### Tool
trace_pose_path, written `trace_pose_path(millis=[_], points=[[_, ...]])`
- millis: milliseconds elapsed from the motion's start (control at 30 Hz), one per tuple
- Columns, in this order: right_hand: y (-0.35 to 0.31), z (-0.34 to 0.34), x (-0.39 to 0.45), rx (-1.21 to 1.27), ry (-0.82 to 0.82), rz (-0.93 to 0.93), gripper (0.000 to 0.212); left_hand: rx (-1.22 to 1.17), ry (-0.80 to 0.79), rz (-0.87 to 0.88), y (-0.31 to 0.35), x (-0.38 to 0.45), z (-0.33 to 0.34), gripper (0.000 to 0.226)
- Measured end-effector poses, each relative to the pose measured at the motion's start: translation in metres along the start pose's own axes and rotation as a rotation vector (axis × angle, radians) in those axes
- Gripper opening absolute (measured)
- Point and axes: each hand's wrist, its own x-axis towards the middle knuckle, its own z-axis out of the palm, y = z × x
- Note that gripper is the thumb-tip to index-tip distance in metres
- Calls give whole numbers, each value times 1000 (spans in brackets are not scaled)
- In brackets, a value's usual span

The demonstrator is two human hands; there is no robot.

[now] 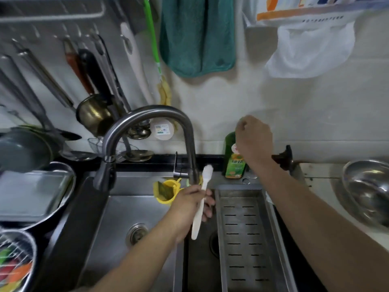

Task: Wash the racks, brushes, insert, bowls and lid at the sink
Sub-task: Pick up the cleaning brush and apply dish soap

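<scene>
My right hand (253,140) covered the top of the green soap bottle (234,163), so I could not tell whether the fingers gripped it or only pressed on it. My left hand (190,204) hid the middle of the white brush (202,194), and its bristle end was blurred. The faucet (160,131) spout blocked part of the yellow holder (166,191) behind it. The slotted insert (248,239) ran off the bottom edge. At the left edge, the wire rack (14,260) and tray (31,192) were cut off and smeared. The steel bowl (368,186) was cropped by the right edge. The hanging utensils (63,66) were too blurred to identify.
</scene>
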Motion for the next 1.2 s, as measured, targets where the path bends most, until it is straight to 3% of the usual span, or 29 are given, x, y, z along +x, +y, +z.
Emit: trace_pose_path(millis=[33, 167, 267, 333, 467, 667, 1067, 1133, 1200], points=[[-7, 11, -32, 61, -39, -51, 26, -24, 74, -16, -17, -16, -27, 18], [-39, 93, -113, 44, -539, -168, 25, -91, 472, -63, -69, -75, -129, 14], [-74, 150, -107, -14, -646, -63, 40, -99, 592, -76, -76, -90, -180, 12], [-94, 176, -89, -25, -640, 4, 47, -78, 613, -81, -71, -85, -200, 17], [-112, 208, -70, -228, -514, 4, 26, -54, 580, -60, -52, -63, -212, 19], [-117, 228, -77, -352, -453, -34, 23, -124, 527, -70, -45, -47, -221, 19], [-104, 210, -97, -243, -437, 115, 28, -206, 481, -133, -53, -69, -243, 24], [-96, 200, -137, -136, -486, 110, 28, -323, 448, -145, -56, -82, -241, 28], [-95, 186, -191, 71, -711, 175, 25, -404, 443, -158, -58, -90, -237, 27]])
